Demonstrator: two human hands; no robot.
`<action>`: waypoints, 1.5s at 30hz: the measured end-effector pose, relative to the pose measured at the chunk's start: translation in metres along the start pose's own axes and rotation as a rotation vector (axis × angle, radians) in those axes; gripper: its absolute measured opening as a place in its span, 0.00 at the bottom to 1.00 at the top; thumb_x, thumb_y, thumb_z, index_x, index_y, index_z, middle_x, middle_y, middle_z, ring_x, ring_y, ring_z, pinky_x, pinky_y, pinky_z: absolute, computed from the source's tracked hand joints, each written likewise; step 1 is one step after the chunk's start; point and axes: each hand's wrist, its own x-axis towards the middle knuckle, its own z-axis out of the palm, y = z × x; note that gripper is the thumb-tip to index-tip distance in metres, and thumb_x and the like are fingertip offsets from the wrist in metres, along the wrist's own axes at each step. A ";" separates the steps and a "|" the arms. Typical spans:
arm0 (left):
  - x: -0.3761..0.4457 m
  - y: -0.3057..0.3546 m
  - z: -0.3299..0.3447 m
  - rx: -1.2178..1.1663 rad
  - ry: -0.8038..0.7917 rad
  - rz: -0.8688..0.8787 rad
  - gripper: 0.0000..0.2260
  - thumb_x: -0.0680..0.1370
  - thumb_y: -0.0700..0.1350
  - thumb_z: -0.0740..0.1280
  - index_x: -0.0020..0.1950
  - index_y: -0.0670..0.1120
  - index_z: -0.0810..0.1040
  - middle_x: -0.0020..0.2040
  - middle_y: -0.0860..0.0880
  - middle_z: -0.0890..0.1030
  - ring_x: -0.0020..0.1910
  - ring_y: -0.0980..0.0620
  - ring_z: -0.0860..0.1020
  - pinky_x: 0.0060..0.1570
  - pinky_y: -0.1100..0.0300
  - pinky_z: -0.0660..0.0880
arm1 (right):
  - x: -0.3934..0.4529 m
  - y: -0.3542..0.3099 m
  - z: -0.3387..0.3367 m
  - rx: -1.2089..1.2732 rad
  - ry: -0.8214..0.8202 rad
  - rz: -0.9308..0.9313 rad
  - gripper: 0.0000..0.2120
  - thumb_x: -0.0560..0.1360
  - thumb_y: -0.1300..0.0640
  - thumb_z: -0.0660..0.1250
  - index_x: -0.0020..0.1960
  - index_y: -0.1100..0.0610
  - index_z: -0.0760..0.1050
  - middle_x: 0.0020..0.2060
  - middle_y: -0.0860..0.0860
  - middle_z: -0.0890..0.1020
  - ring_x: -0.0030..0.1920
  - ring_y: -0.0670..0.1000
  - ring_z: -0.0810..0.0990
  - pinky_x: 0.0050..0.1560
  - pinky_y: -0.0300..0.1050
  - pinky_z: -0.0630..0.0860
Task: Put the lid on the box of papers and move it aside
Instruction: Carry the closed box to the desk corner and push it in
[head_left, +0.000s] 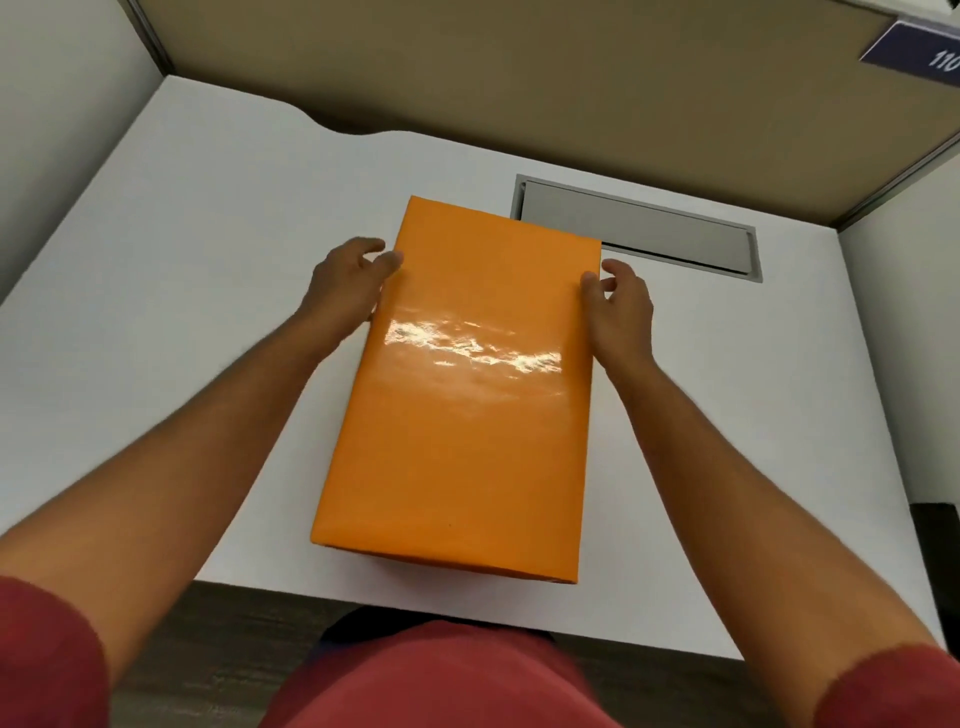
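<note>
A glossy orange lid (467, 415) sits on top of the box in the middle of the white desk (182, 312) and reaches close to the front edge. It hides the box body and the papers. My left hand (348, 280) grips the lid's left edge near the far end, thumb on the top rim. My right hand (618, 306) presses against the right edge opposite it, thumb touching the rim and fingers curled along the side.
A grey cable hatch (675, 239) is set into the desk behind the box on the right. Tan partition walls (519, 78) close off the back and both sides. A dark object (940, 545) sits at the desk's right edge.
</note>
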 end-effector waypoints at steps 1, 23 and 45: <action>0.015 0.008 0.003 -0.042 0.005 -0.006 0.25 0.82 0.60 0.64 0.77 0.50 0.73 0.71 0.45 0.78 0.63 0.42 0.80 0.58 0.46 0.81 | 0.011 -0.001 0.002 0.014 -0.002 0.014 0.23 0.84 0.47 0.60 0.75 0.57 0.70 0.67 0.57 0.78 0.64 0.55 0.78 0.64 0.50 0.74; 0.061 0.024 0.050 0.283 0.337 0.139 0.21 0.85 0.57 0.60 0.76 0.51 0.72 0.72 0.44 0.76 0.67 0.44 0.78 0.63 0.52 0.74 | 0.056 0.017 0.034 0.106 0.023 0.101 0.19 0.86 0.45 0.51 0.67 0.55 0.71 0.59 0.53 0.81 0.53 0.52 0.79 0.52 0.46 0.71; -0.100 -0.045 0.035 0.571 -0.015 0.196 0.37 0.83 0.68 0.52 0.85 0.53 0.42 0.85 0.47 0.54 0.71 0.37 0.75 0.60 0.42 0.78 | -0.147 0.009 0.017 -0.388 -0.113 -0.028 0.40 0.82 0.34 0.50 0.83 0.56 0.40 0.84 0.51 0.44 0.82 0.57 0.54 0.75 0.55 0.63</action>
